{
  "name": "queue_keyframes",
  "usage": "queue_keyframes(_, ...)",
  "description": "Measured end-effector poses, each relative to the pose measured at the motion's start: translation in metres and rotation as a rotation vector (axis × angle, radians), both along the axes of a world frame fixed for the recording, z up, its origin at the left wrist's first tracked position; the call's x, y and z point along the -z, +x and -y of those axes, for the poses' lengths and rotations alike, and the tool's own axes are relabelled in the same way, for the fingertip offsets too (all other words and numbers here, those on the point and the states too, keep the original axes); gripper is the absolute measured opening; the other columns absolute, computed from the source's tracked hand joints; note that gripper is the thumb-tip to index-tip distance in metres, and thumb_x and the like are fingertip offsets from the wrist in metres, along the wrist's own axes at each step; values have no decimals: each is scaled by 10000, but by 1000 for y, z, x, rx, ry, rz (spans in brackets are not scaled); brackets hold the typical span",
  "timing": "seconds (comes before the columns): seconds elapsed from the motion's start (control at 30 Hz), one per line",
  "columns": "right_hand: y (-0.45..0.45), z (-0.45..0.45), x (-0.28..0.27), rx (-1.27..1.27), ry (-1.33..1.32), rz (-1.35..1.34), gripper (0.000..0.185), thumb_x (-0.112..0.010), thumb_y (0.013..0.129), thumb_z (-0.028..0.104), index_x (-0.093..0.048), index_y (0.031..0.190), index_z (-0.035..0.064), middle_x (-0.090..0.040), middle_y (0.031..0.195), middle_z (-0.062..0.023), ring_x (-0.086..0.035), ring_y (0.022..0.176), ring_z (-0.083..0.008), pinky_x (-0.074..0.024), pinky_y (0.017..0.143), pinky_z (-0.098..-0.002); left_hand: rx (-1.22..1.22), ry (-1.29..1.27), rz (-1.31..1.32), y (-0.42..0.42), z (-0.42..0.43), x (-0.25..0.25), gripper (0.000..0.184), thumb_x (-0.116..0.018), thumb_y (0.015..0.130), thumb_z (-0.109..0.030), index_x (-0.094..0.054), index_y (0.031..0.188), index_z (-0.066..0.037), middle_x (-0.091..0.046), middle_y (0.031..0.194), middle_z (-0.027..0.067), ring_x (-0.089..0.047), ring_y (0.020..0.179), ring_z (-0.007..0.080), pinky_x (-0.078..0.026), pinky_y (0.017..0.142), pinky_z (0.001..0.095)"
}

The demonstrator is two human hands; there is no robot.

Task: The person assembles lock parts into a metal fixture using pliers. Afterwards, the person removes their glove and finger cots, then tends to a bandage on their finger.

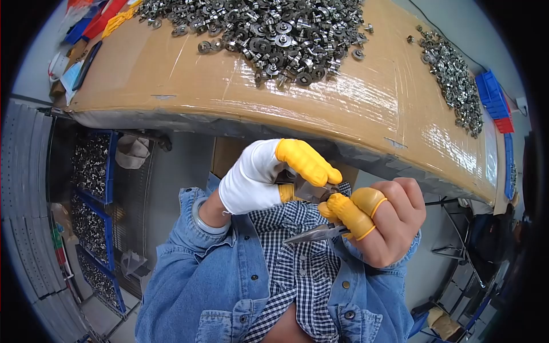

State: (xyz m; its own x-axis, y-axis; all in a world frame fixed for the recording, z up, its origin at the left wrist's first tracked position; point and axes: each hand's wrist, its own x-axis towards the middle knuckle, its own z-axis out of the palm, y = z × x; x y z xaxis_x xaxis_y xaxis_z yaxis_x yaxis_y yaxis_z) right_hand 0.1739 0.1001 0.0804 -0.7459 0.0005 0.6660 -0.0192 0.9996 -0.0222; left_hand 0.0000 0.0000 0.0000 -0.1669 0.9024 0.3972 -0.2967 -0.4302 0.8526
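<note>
Metal part gripped in the left hand, right fingertips close against it

It's out in front of the chest, just off the table's near edge, and the left hand has it clamped between thumb and fingers. The part lies to the right of that palm; its long axis seems to run across, toward the right hand, though fingers hide too much to be sure. Right fingertips are bunched at its far end; touching or barely apart, I can't tell. That same hand is curled over a pointed tool, its bright, tapering tip aimed left beneath the part.

Textures now! Smooth grey facets on the part, wrinkled yellow rubber on the fingertips, soft white knit over the left hand. Behind, a checked shirt and faded denim jacket. Beyond, shiny film over brown cardboard, heaped with round, glinting metal pieces.
</note>
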Motion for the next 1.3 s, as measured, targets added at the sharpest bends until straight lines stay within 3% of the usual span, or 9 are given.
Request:
queue_keyframes(0.17,1,-2,5,-4,15,-21,214,-721,598,206,-685,753,63,-570,682,12,-547,600,-133,-309,512,-282,2,-7,34,2,1,-3,223,-766,761,37,-653,947,-9,-683,1000,193,-684,942,274,-568,814,367)
queue_keyframes(0.87,4,-2,-1,-66,4,19,292,-657,507,178,-698,771,60,-591,724,3,-563,636,-139,-337,520,-283,20,-53,113,7,5,-2,250,-774,754,32,-644,964,-10,-676,1020,185,-680,957,268,-563,841,369)
queue_keyframes(1.3,5,-7,4,-55,-68,-8,313,-667,558,211,-695,831,60,-595,726,-17,-553,621,-158,-343,513,-288,5,-58,42,6,5,-2,300,-774,754,31,-629,1013,-10,-665,1053,178,-672,986,264,-560,852,366)
